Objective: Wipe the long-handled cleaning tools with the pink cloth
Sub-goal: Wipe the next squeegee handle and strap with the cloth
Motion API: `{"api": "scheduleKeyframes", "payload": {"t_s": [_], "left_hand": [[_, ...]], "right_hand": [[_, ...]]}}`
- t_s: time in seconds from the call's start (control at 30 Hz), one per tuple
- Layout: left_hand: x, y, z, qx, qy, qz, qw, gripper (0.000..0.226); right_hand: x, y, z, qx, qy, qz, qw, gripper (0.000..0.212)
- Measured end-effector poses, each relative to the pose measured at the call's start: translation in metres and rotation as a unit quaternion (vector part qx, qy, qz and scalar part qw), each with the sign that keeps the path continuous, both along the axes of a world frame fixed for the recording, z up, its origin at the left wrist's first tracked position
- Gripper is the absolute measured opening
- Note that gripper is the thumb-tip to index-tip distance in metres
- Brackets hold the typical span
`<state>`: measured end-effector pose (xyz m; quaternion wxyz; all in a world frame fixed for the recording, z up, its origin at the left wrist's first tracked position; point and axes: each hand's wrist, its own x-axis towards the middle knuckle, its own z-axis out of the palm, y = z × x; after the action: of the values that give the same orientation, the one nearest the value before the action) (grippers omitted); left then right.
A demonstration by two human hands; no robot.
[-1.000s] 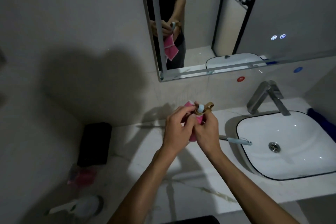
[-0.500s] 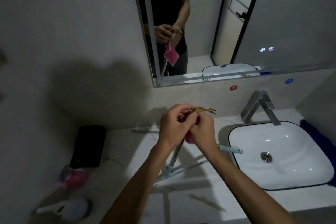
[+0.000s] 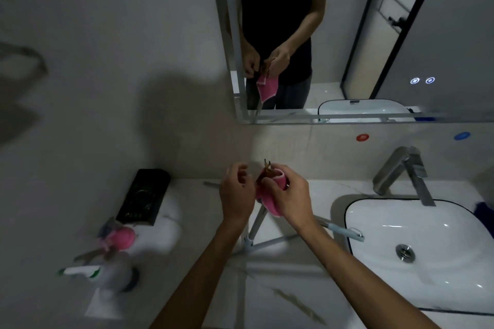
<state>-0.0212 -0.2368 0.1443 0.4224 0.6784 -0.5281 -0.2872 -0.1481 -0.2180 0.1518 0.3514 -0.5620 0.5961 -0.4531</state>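
one tool (image 3: 258,224) mid-wipe: right hand (image 3: 290,195) grips the pink cloth (image 3: 270,196) round its top end above the counter (image 3: 280,288). left hand (image 3: 236,192) is loosely curled beside it, seemingly holding nothing. another tool (image 3: 343,231) lies by the sink (image 3: 352,211), likely still to do.

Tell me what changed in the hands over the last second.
The left hand has let go of the tool's brown tip and drawn slightly left, fingers loosely curled. The right hand still grips the pink cloth around the tool. A second tool stays lying by the sink.
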Motion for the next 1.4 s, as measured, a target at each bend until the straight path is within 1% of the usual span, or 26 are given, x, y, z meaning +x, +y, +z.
{"api": "scheduleKeyframes", "payload": {"t_s": [0.03, 0.07, 0.1, 0.13, 0.17, 0.2, 0.27, 0.33, 0.37, 0.43, 0.53, 0.57, 0.67, 0.73, 0.8, 0.83, 0.9, 0.93, 0.97, 1.07, 1.1, 1.17, 1.23, 1.4], "left_hand": [[-0.002, 0.004, 0.004, -0.042, 0.009, -0.014, 0.999, 0.015], [-0.004, 0.007, 0.007, -0.063, 0.032, -0.042, 0.997, 0.016], [-0.006, 0.008, 0.010, -0.066, 0.046, -0.080, 0.994, 0.016], [-0.008, 0.009, 0.011, -0.070, 0.053, -0.113, 0.990, 0.016], [-0.010, 0.009, 0.012, -0.072, 0.048, -0.133, 0.987, 0.016], [-0.010, 0.009, 0.011, -0.076, 0.045, -0.144, 0.986, 0.016], [-0.010, 0.009, 0.008, -0.080, 0.040, -0.147, 0.985, 0.017], [-0.008, 0.006, 0.005, -0.083, 0.034, -0.149, 0.985, 0.017], [-0.006, 0.005, 0.005, -0.082, 0.030, -0.152, 0.985, 0.016], [-0.002, 0.003, 0.005, -0.074, 0.030, -0.160, 0.984, 0.014], [0.008, 0.002, 0.006, -0.065, 0.033, -0.172, 0.982, 0.015], [0.013, 0.001, 0.005, -0.075, 0.032, -0.178, 0.981, 0.016], [0.031, -0.006, 0.003, -0.117, -0.010, -0.192, 0.974, 0.019], [0.044, -0.012, 0.002, -0.109, -0.022, -0.213, 0.971, 0.020], [0.057, -0.016, 0.001, -0.099, -0.010, -0.231, 0.968, 0.021], [0.063, -0.016, 0.001, -0.105, -0.008, -0.236, 0.966, 0.021], [0.074, -0.017, 0.000, -0.117, 0.003, -0.250, 0.961, 0.019], [0.078, -0.018, -0.001, -0.119, 0.016, -0.253, 0.960, 0.018], [0.083, -0.018, -0.001, -0.118, 0.029, -0.253, 0.960, 0.017], [0.094, -0.020, -0.001, -0.096, 0.059, -0.247, 0.962, 0.015], [0.097, -0.019, -0.001, -0.086, 0.074, -0.244, 0.963, 0.015], [0.105, -0.014, 0.001, -0.072, 0.105, -0.232, 0.964, 0.015], [0.115, -0.010, 0.002, -0.070, 0.107, -0.225, 0.966, 0.014], [0.145, -0.015, -0.003, -0.064, 0.122, -0.174, 0.975, 0.027]], "right_hand": [[0.001, 0.001, 0.001, 0.005, -0.023, 0.008, 1.000, 0.025], [0.001, 0.003, 0.002, 0.012, -0.065, 0.017, 0.998, 0.022], [0.002, 0.004, 0.003, 0.024, -0.120, 0.029, 0.992, 0.023], [0.001, 0.005, 0.002, 0.042, -0.174, 0.040, 0.983, 0.028], [0.000, 0.005, -0.002, 0.062, -0.204, 0.047, 0.976, 0.036], [-0.001, 0.005, -0.007, 0.075, -0.207, 0.055, 0.974, 0.045], [-0.002, 0.005, -0.012, 0.079, -0.179, 0.078, 0.978, 0.055], [-0.003, 0.004, -0.020, 0.068, -0.134, 0.079, 0.986, 0.056], [-0.002, 0.004, -0.025, 0.062, -0.105, 0.078, 0.989, 0.051], [0.004, 0.005, -0.039, 0.056, -0.050, 0.084, 0.994, 0.034], [0.020, 0.007, -0.051, 0.052, -0.012, 0.077, 0.996, 0.022], [0.025, 0.005, -0.051, 0.039, -0.002, 0.068, 0.997, 0.023], [0.043, -0.001, -0.050, 0.013, 0.022, 0.052, 0.998, 0.038], [0.055, -0.004, -0.048, 0.013, 0.038, 0.039, 0.998, 0.039], [0.069, -0.004, -0.044, 0.004, 0.048, 0.029, 0.998, 0.040], [0.075, -0.005, -0.042, 0.000, 0.051, 0.026, 0.998, 0.036], [0.083, -0.007, -0.040, -0.009, 0.041, 0.012, 0.999, 0.018], [0.087, -0.007, -0.037, -0.019, 0.031, 0.003, 0.999, 0.015], [0.091, -0.006, -0.035, -0.031, 0.024, -0.006, 0.999, 0.018], [0.102, -0.004, -0.028, -0.062, 0.023, -0.011, 0.998, 0.035], [0.105, -0.002, -0.026, -0.070, 0.024, -0.014, 0.997, 0.037], [0.114, 0.002, -0.027, -0.082, 0.016, -0.019, 0.996, 0.032], [0.125, 0.005, -0.030, -0.078, -0.002, -0.015, 0.997, 0.024], [0.143, -0.003, -0.055, -0.005, 0.025, 0.072, 0.997, 0.026]]}}
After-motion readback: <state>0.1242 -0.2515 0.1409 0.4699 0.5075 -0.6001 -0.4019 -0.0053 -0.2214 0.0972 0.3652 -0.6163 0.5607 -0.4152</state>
